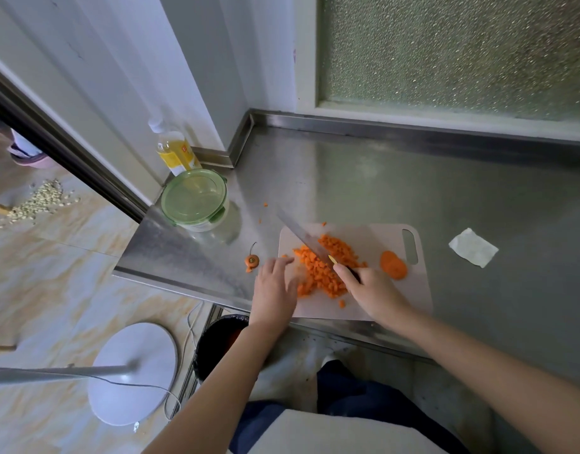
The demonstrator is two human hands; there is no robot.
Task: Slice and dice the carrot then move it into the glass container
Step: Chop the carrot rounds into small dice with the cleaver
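Steel counter (364, 178) w/ pale cutting board (380, 237) near its front edge. Diced carrot pile (324, 270) sits mid-board, spread left to center; a few uncut carrot slices (393, 264) stacked on the board's right side, by the handle slot. Right hand (372, 290) clenched around the knife (303, 235) handle, forefinger along the top; blade runs far-left over the pile, tip out past the board's far-left corner. Can't tell if the edge touches the dice. Left hand (275, 290) released, fingers spread, flat at the board's left edge, fingertips just beside the pile's left side. Carrot top end (251, 260) w/ stem lies on the counter just left of the board, a couple stray bits further out. Glass container (196, 201) w/ green lid on, at the counter's far-left corner, well apart from the board. Oil bottle (174, 152) just behind it against the wall. Folded paper towel (473, 247) on the counter to the right of the board. Black bin (223, 342) under the counter's near edge
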